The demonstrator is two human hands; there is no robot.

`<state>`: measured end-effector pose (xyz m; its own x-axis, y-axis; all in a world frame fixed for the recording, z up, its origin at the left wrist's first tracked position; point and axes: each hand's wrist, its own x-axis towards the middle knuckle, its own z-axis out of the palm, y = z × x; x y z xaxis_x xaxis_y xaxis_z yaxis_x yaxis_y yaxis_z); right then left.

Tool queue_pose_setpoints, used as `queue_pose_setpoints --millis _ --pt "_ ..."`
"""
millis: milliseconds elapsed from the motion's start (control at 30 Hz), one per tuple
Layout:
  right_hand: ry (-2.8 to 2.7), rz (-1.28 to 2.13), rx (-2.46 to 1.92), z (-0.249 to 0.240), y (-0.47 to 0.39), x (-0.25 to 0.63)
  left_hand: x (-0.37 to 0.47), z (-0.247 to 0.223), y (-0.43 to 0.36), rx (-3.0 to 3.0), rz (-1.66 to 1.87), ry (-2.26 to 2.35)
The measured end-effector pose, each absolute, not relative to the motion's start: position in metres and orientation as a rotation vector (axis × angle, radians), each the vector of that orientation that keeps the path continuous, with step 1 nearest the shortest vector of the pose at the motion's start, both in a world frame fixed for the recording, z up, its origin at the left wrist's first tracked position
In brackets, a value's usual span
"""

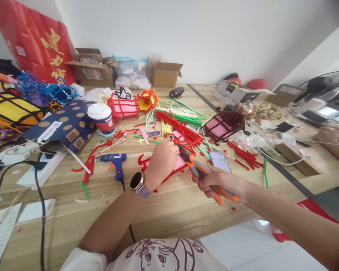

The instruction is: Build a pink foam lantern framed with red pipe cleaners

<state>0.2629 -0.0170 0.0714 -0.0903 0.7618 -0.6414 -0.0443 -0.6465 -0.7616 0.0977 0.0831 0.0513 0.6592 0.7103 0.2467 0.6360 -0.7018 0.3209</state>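
Pliers with grey and orange handles [199,170] are gripped in the right hand [224,182], whose fingers are wrapped round the handles; the handle ends stand apart and come out below the hand, while the dark head points up and to the left, to the fingertips of the left hand [161,162]. The left hand is closed, with its fingers bent together just beside this head; what is between them is hidden, so I cannot tell if it pinches something. Red-edged pink panel [171,176] lies on the counter [183,210], partly under the left hand and to the left of the pliers; the phone [220,162] is just behind the right hand. Blue glue gun [118,165] lies to the left of the left hand, apart from it; beyond both hands is the pile of red pipe cleaners [186,131], and the dark brown lantern [224,126] is to the right of this pile.
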Motion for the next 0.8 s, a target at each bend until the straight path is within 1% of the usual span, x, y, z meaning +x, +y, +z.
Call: queue_pose_setpoints --millis 267,500,800 --pt "-1.088 1.598 -1.821 0.092 -0.013 0.263 0.099 0.05 0.083 2.672 0.518 1.074" --pt "-0.953 1.721 -1.81 0.096 -0.015 0.265 0.099 0.053 0.084 2.67 0.496 1.118" --pt "-1.005 1.687 -1.895 0.102 -0.017 0.258 0.098 0.052 0.084 2.679 0.517 1.112"
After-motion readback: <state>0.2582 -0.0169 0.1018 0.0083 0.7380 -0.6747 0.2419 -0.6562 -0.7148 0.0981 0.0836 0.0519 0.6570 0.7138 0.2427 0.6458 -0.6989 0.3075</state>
